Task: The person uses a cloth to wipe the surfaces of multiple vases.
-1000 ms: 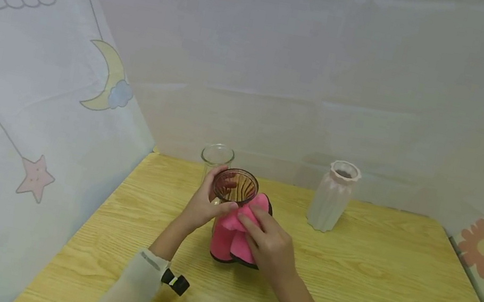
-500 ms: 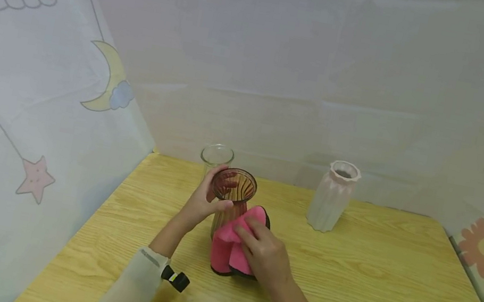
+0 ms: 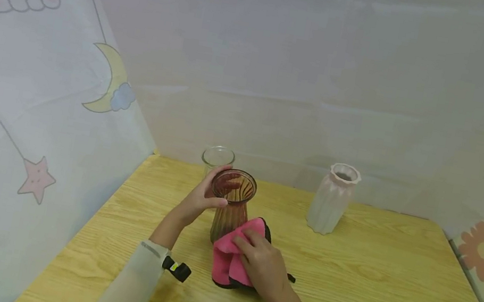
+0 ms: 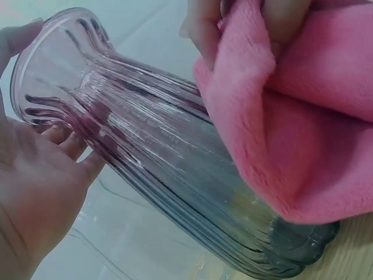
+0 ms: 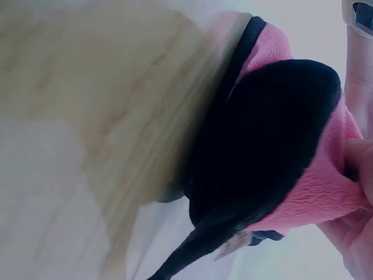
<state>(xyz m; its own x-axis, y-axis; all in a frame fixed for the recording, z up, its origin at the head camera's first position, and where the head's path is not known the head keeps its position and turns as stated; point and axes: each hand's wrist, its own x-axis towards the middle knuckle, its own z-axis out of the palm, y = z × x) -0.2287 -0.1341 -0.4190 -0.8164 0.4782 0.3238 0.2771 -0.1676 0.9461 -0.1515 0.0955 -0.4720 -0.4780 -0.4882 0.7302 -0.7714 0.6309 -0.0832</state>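
A ribbed glass vase (image 3: 230, 216), purple at the rim and smoky grey lower down, stands on the table in the head view. My left hand (image 3: 198, 201) grips its neck, thumb at the front and fingers behind; the left wrist view shows the vase (image 4: 157, 134) between thumb and fingers. With my right hand (image 3: 265, 263) I hold a bunched pink cloth (image 3: 227, 262) with black edging against the vase's lower right side. The cloth (image 4: 303, 140) hides part of the lower wall in the left wrist view. A black strip hangs from the cloth (image 5: 262, 140) in the right wrist view.
Behind the purple vase is a clear glass vase (image 3: 218, 156), partly hidden. A white-and-pink fluted vase (image 3: 333, 199) stands farther right near the back. The wooden table (image 3: 393, 285) meets patterned hangings at the back and sides.
My right hand and the cloth have moved down the vase from just below the rim to near its base, uncovering its upper wall. My left hand keeps its grip on the neck.
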